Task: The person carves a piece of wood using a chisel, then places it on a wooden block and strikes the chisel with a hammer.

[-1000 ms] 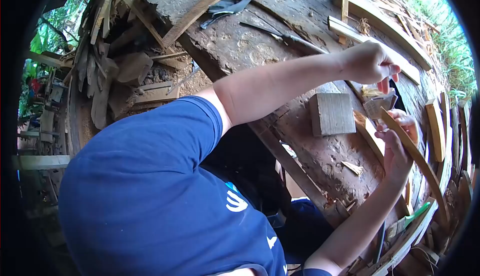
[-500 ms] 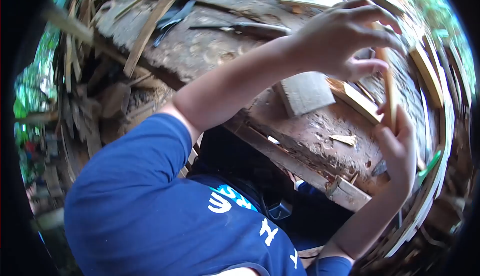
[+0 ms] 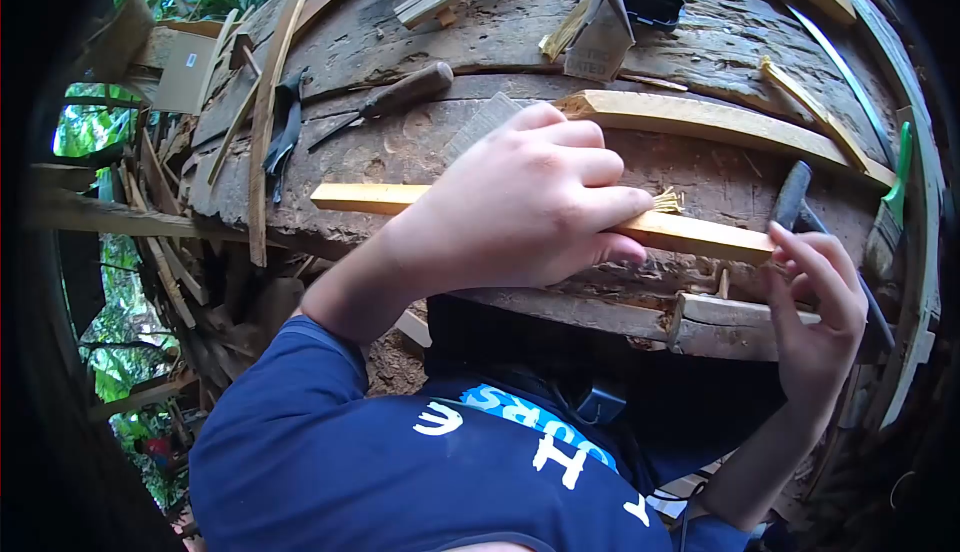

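Note:
A squared wooden strip [image 3: 705, 235] is held roughly level above the workbench, running from left to right. My left hand [image 3: 530, 197] wraps over its middle from above, with the thumb on the near side. Small shavings [image 3: 668, 202] stick up beside that hand's fingertips. At the strip's right end, my right hand [image 3: 820, 307] pinches the tip between thumb and fingers. A hammer [image 3: 793, 195] lies just behind the right hand, its handle partly hidden. A grey wooden block [image 3: 482, 127] sits behind my left hand, partly covered by it.
The worn wooden workbench [image 3: 380, 157] carries a thin tool with a wooden handle [image 3: 408, 89], a thick batten [image 3: 720, 122], a torn cardboard box [image 3: 600, 40], a black case [image 3: 640, 2] and a green-handled tool [image 3: 901, 177]. A long strip [image 3: 265, 132] overhangs the left edge. Scrap wood lies beyond.
The wooden strip has turned from steep to nearly level. My left hand, fingers spread before, has come down and closed around its middle. The right hand still grips one end; the view has shifted.

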A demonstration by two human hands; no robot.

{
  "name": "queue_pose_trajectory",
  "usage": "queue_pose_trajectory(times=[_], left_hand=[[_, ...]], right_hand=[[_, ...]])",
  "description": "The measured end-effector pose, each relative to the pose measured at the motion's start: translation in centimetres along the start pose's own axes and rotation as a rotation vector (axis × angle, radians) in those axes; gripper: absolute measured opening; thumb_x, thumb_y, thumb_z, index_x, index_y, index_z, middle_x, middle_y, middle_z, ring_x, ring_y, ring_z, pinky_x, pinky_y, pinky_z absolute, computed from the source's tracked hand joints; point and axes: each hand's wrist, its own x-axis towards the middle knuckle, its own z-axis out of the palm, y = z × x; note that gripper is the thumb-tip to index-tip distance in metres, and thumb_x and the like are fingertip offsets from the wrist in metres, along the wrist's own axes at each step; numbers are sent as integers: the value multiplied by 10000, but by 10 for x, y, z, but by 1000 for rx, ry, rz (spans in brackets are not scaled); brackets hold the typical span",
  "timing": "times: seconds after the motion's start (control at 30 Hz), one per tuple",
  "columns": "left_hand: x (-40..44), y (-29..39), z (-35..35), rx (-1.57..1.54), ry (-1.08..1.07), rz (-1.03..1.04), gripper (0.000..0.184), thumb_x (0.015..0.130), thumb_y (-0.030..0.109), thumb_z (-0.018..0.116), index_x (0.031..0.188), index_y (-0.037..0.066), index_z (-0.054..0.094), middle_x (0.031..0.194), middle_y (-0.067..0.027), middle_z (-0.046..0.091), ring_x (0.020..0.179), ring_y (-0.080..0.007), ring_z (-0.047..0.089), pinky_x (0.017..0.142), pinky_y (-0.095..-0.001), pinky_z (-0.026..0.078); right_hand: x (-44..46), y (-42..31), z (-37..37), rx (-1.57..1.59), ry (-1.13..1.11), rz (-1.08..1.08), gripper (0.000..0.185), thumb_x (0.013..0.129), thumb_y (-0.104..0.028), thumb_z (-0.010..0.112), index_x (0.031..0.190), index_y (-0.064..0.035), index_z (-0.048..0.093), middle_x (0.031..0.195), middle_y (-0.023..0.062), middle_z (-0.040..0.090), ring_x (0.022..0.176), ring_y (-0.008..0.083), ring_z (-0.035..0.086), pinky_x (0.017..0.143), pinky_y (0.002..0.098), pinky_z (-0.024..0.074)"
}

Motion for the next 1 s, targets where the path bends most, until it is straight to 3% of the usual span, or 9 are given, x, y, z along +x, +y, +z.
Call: queue_pose_trajectory(times=[0.13,0.17,0.23,0.33,0.4,0.53,0.73,0.83,1.0], left_hand=[[3,9,16,27,-30,-63,409,835,232,778,1231,163,698,909,7,587,882,-181,618,798,-346,462],[6,10,17,39,-39,-71,409,835,232,778,1231,163,698,909,7,587,882,-181,618,798,-346,462],[9,14,19,57,-76,-61,419,830,202,767,1240,165,692,959,-6,589,917,-191,631,824,-353,478],[11,20,26,108,-81,-67,422,833,176,749,1249,162,681,1028,-39,586,957,-212,639,832,-375,496],[9,20,34,121,-36,-66,396,833,151,747,1222,119,683,1052,-64,580,937,-230,631,811,-390,508],[0,21,37,41,-62,-123,387,817,130,766,1193,80,689,1041,-72,585,904,-235,624,774,-378,512],[-12,26,29,65,-23,-187,460,784,182,802,1212,57,690,1003,-62,594,853,-221,616,756,-364,512],[-12,33,5,-34,250,-100,505,799,225,769,1248,19,670,1052,-77,631,931,-195,621,765,-353,513],[-43,43,-49,-110,680,-3,503,828,266,734,1258,17,660,1068,-92,635,945,-210,619,771,-370,512]], right_hand=[[-11,7,8,-137,109,-46,360,806,59,778,1147,-54,764,971,61,692,808,107,611,606,236,432],[-11,4,6,-133,165,-139,345,858,14,760,1201,-2,722,987,106,682,807,153,611,626,246,434],[-22,-7,0,91,358,-154,389,916,-86,742,1261,56,635,1027,188,675,817,205,613,650,253,448],[-41,-6,-37,735,203,-294,452,1016,-241,614,1250,142,560,1106,202,616,858,262,557,703,335,446],[-45,-12,-53,775,212,-348,454,1042,-285,579,1368,15,480,1128,153,558,910,260,529,642,349,516],[-38,-8,-61,691,225,-450,426,1081,-233,514,1456,-59,410,1154,134,505,934,246,516,570,330,586],[-25,-10,-38,502,228,-425,390,1092,-177,466,1444,-33,378,1094,153,520,816,230,531,483,296,565],[-32,-22,-42,496,246,-319,406,1098,-159,442,1474,-39,348,1086,147,520,826,227,531,480,288,561],[-27,-26,-54,573,196,-428,408,1072,-175,482,1443,-37,381,1071,145,541,841,237,539,509,302,560]])
